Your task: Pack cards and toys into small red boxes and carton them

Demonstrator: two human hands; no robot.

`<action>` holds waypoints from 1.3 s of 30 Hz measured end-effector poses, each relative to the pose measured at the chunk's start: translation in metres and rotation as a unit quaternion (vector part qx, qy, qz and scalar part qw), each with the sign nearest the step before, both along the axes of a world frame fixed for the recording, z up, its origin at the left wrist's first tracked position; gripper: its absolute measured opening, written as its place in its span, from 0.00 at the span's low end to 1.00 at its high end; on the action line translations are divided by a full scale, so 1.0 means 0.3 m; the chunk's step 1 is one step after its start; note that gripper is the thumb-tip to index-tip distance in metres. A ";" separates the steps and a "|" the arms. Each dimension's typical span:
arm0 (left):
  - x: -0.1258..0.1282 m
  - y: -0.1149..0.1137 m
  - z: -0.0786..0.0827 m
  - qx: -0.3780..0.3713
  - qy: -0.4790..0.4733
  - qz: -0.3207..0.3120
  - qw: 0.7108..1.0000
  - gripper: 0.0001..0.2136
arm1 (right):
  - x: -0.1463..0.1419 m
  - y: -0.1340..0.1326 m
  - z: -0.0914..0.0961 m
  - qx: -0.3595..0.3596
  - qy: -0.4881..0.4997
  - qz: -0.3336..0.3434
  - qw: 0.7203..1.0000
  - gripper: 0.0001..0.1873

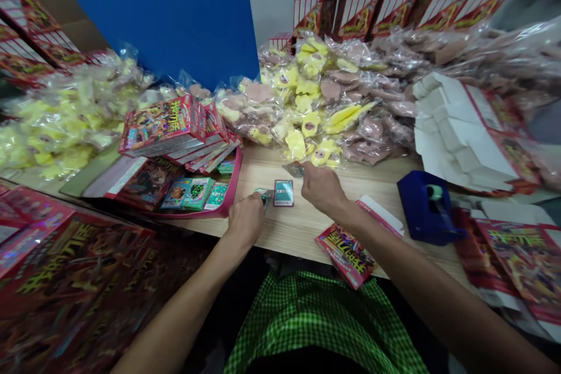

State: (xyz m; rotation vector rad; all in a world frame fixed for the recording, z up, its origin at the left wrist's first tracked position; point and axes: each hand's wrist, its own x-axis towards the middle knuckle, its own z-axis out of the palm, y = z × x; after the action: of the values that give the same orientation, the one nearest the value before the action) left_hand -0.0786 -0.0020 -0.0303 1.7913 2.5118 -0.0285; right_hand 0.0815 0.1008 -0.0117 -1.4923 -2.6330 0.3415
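Note:
My left hand (246,219) is closed on a few teal cards (264,194), whose ends stick out past the fingers. Flat on the wooden table between my hands lies one teal card (283,193) with white lettering. My right hand (322,187) is closed too, and the end of a card (294,169) shows at its fingertips, partly hidden and blurred. Beneath my right forearm is a red printed box (346,251), reaching over the table's front edge. Left of my left hand, a pink tray (232,187) holds stacks of teal cards (197,193).
Red printed boxes (164,123) are piled on the tray. Bagged yellow and pink plush pieces (307,99) heap along the back. A blue tape dispenser (427,207) stands right, before an opened white carton (460,134). More red boxes (79,292) fill the lower left.

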 end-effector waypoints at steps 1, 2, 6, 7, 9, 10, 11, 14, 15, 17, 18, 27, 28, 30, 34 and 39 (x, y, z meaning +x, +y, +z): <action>-0.010 -0.006 0.016 0.009 0.010 0.014 1.000 0.13 | 0.011 0.008 0.016 0.007 0.012 -0.017 1.000 0.20; -0.017 -0.012 0.034 0.030 0.015 0.027 0.999 0.13 | 0.022 0.013 0.034 0.012 0.025 -0.026 0.999 0.19; 0.003 -0.006 0.106 0.219 -0.167 -0.014 0.961 0.10 | 0.068 -0.007 0.111 -0.019 0.070 0.014 0.997 0.14; 0.021 0.008 0.117 0.257 -0.242 -0.041 0.935 0.10 | 0.084 -0.018 0.130 -0.035 0.090 0.040 0.995 0.13; 0.074 0.048 0.125 0.286 -0.345 -0.078 0.891 0.13 | 0.130 -0.036 0.163 -0.046 0.138 0.082 0.986 0.10; 0.108 0.073 0.120 0.289 -0.370 -0.080 0.879 0.14 | 0.162 -0.041 0.175 -0.040 0.153 0.094 0.983 0.09; 0.147 0.099 0.109 0.292 -0.389 -0.076 0.870 0.16 | 0.200 -0.043 0.186 -0.026 0.156 0.096 0.983 0.09; 0.289 0.174 0.056 0.279 -0.432 -0.093 0.853 0.24 | 0.348 -0.029 0.200 0.046 0.129 0.035 0.990 0.11; 0.338 0.196 0.035 0.247 -0.438 -0.130 0.855 0.26 | 0.403 -0.022 0.201 0.074 0.127 0.006 0.989 0.12; 0.427 0.236 -0.006 0.130 -0.417 -0.240 0.867 0.27 | 0.508 -0.011 0.195 0.136 0.146 -0.057 0.978 0.15; 0.462 0.255 -0.023 0.064 -0.397 -0.290 0.868 0.26 | 0.554 -0.009 0.190 0.160 0.162 -0.085 0.970 0.18; 0.430 0.308 0.016 -0.013 -0.367 -0.347 0.863 0.08 | 0.638 -0.087 0.142 0.200 0.297 -0.171 0.918 0.07; 0.408 0.295 0.045 0.004 -0.377 -0.347 0.859 0.08 | 0.623 -0.096 0.148 0.206 0.302 -0.154 0.918 0.08; 0.367 0.260 0.107 0.065 -0.404 -0.356 0.840 0.08 | 0.592 -0.112 0.166 0.226 0.311 -0.108 0.917 0.09; 0.315 0.185 0.187 0.212 -0.406 -0.382 0.803 0.05 | 0.541 -0.140 0.201 0.301 0.299 0.030 0.905 0.11; 0.291 0.112 0.172 0.286 -0.379 -0.363 0.802 0.04 | 0.507 -0.159 0.218 0.367 0.323 0.089 0.868 0.16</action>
State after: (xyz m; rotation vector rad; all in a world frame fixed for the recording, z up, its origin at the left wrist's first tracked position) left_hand 0.0088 0.0316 0.0213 2.2044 1.2396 1.2411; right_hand 0.2337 0.0531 0.0536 -0.7146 -1.9878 -0.1389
